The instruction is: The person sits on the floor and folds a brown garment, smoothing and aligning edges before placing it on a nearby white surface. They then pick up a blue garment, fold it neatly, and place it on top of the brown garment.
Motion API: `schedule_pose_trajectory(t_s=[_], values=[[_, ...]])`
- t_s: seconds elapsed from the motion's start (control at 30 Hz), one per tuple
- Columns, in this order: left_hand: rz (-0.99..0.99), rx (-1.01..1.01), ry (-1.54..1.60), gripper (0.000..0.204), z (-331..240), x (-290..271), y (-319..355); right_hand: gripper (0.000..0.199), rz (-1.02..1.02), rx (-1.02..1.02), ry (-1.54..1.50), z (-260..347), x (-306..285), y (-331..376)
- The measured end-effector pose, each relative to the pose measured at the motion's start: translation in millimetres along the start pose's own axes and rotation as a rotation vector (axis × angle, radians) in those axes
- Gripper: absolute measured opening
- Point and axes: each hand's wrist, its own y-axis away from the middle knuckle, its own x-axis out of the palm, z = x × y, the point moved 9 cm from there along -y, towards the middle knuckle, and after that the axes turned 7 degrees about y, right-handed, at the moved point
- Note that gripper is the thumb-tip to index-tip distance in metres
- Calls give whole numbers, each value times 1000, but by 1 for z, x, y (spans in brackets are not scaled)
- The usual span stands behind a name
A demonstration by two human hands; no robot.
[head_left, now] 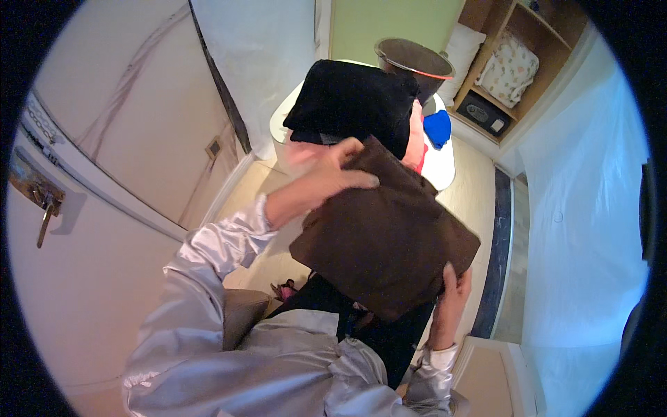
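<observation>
A folded dark brown garment [389,236] is held tilted over my lap, with a flap or fold toward its far end. At its far left edge is my left hand [330,177], thumb lying on the cloth and fingers curled at the border; some fingertips are hidden or blurred. My right hand [453,299] grips the near right corner, thumb on top and the other fingers partly hidden beneath. Just beyond lies a pile of folded clothes, a black garment [351,101] on top and pink cloth [306,153] under it.
The pile rests on a white rounded stool or table [445,167], beside a blue cloth [438,128] and a dark bucket [417,62]. A wooden shelf unit [507,118] holds a safe and bedding. A door with a handle [45,215] stands left; translucent sheeting [583,229] hangs right.
</observation>
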Motion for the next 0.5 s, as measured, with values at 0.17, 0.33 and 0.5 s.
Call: schedule_pose_trajectory(t_s=[0.17, 0.33, 0.5], values=[[-68, 159, 70, 40, -86, -61, -32, 38, 232, -87, -150, 75, 65, -88], [-157, 196, -10, 55, -162, -125, -97, 31, 430, -131, -265, 127, 142, -205], [-293, 93, -84, 52, -173, -209, -172, 7, 417, -67, -254, 131, 214, -305]])
